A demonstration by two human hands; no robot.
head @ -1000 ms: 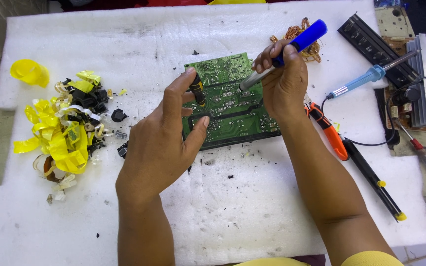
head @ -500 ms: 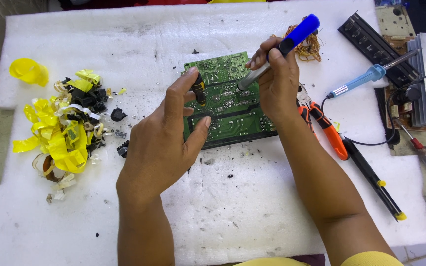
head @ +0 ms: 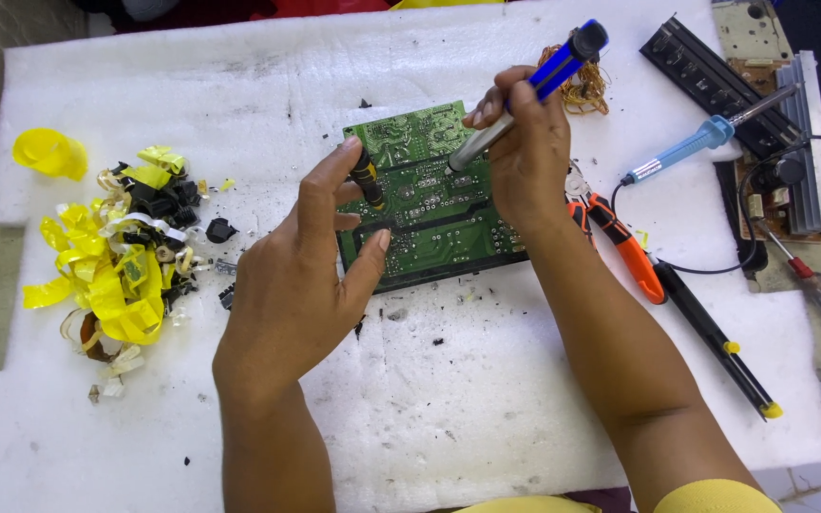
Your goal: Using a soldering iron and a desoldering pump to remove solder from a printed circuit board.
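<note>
A green circuit board (head: pixel 434 237) lies solder side up on white foam (head: pixel 486 418). My left hand (head: pixel 292 285) rests on the board's left edge, thumb pressed on it, fingers pinching a small black and yellow tool (head: pixel 366 180) whose tip touches the board. My right hand (head: pixel 525 157) grips a blue suction pump with a metal barrel (head: pixel 479 144), held slanted. The pump's tip sits on the board's upper middle, close to the small tool.
Yellow tape scraps and black parts (head: pixel 116 261) are heaped at the left. At the right lie orange-handled pliers (head: pixel 624 249), a black rod with yellow tips (head: pixel 715 334), a blue soldering iron (head: pixel 691 147), a copper wire tangle (head: pixel 583 90) and another board with a heat sink (head: pixel 805 161).
My right hand has shifted slightly left with the pump, bringing its tip closer to the small tool. The left hand has stayed nearly still.
</note>
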